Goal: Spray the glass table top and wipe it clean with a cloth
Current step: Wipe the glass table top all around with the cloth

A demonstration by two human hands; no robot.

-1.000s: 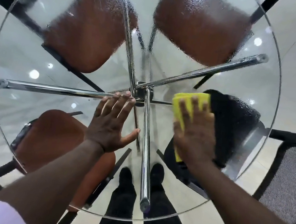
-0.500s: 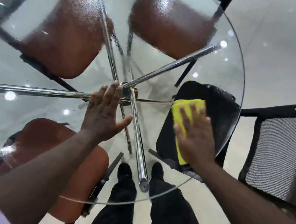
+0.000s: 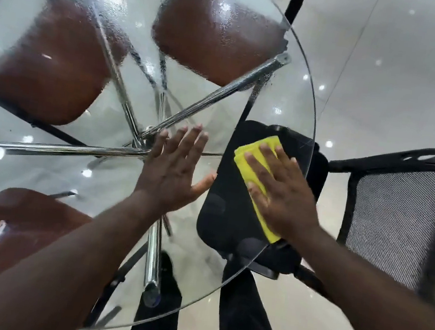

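Observation:
A round glass table top (image 3: pixel 297 97) fills the left and middle of the view, with chrome legs (image 3: pixel 47 146) under it meeting at a hub. Its far part is covered in wet spray droplets. My right hand (image 3: pixel 286 199) lies flat on a folded yellow cloth (image 3: pixel 253 166), pressing it on the glass near the right rim. My left hand (image 3: pixel 174 170) rests flat on the glass beside the hub, fingers spread, holding nothing. No spray bottle is in view.
Brown seats show through the glass: two at the far side (image 3: pixel 220 32) (image 3: pixel 49 65) and one near left (image 3: pixel 7 237). A black seat (image 3: pixel 228 221) sits under the cloth. A black mesh chair (image 3: pixel 399 227) stands right of the table. My legs stand below the near rim.
My head has turned right, so the table has shifted left in view. The right hand and cloth have slid toward the right rim. The left hand stays flat by the hub.

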